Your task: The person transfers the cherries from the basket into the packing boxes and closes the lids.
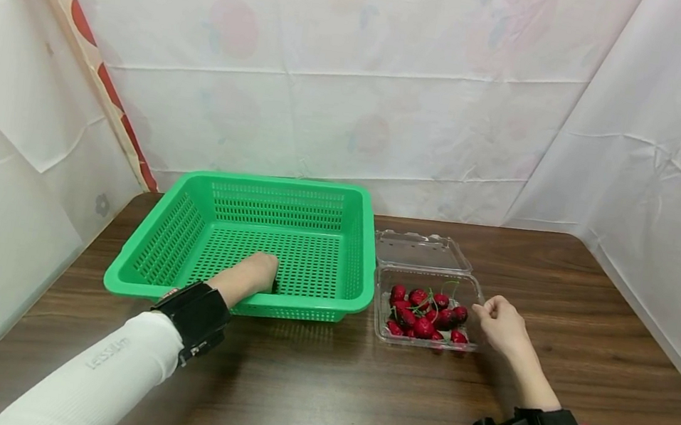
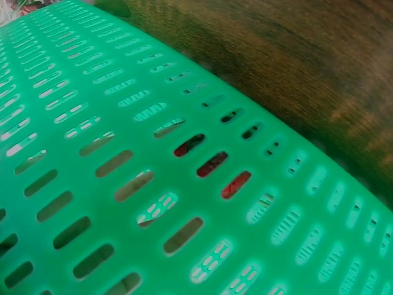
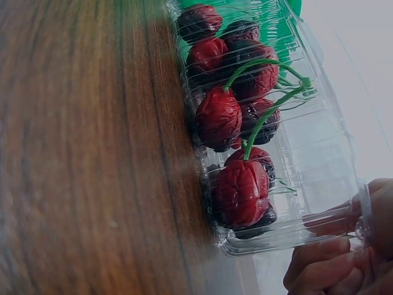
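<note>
My left hand (image 1: 249, 276) reaches over the front rim into a green plastic basket (image 1: 366, 266), its fingers hidden by the wrist and the wall. Through the basket's slots, the left wrist view shows patches of skin and a red, cherry-like thing (image 2: 212, 165); whether the fingers hold it I cannot tell. With thumb and fingers, my right hand (image 1: 503, 324) pinches the right rim of a clear plastic box (image 3: 334, 153). Inside lie several dark red cherries (image 1: 422, 327), some with green stems (image 3: 264, 61).
The box's hinged lid (image 1: 422, 252) lies folded back behind it. Box and basket stand side by side on a dark wooden table (image 1: 316, 396). White sheets (image 1: 355, 99) with faint prints hang behind and along both sides.
</note>
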Tool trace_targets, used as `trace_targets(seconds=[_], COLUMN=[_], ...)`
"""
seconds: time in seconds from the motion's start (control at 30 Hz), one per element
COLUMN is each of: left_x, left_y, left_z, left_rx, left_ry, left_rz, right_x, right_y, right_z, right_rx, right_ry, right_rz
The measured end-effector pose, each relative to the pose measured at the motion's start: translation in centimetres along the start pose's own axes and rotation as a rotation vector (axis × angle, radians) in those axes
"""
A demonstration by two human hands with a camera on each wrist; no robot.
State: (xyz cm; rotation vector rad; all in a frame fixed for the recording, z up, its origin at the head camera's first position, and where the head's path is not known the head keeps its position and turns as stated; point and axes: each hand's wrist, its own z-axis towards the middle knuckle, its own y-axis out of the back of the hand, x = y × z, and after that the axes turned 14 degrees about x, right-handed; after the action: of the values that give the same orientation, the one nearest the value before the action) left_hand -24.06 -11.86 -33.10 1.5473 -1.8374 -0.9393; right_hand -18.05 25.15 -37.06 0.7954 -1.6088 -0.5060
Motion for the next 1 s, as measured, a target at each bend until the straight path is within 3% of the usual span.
trace_targets(seconds=[0.23, 0.37, 0.7, 1.0], left_x=[0.0, 0.0, 0.5, 0.5], left_y=[0.2, 0.1, -0.2, 0.1], left_z=[-0.3, -0.4, -1.1, -1.3], left_rx=[-0.023, -0.070, -0.206, -0.287], left_ry=[-0.011, -0.026, -0.144, -0.146], left_rz=[-0.043, -0.075, -0.166, -0.229], right_x=[0.0, 0.0, -0.1, -0.1], right_y=[0.0, 0.0, -0.1, 0.0], right_z=[0.0, 0.0, 0.0, 0.0], right_rx=[0.008, 0.006, -0.016, -0.014], right_ry=[-0.005, -0.008, 0.001, 0.004], right_rz=[0.002, -0.002, -0.021, -0.024])
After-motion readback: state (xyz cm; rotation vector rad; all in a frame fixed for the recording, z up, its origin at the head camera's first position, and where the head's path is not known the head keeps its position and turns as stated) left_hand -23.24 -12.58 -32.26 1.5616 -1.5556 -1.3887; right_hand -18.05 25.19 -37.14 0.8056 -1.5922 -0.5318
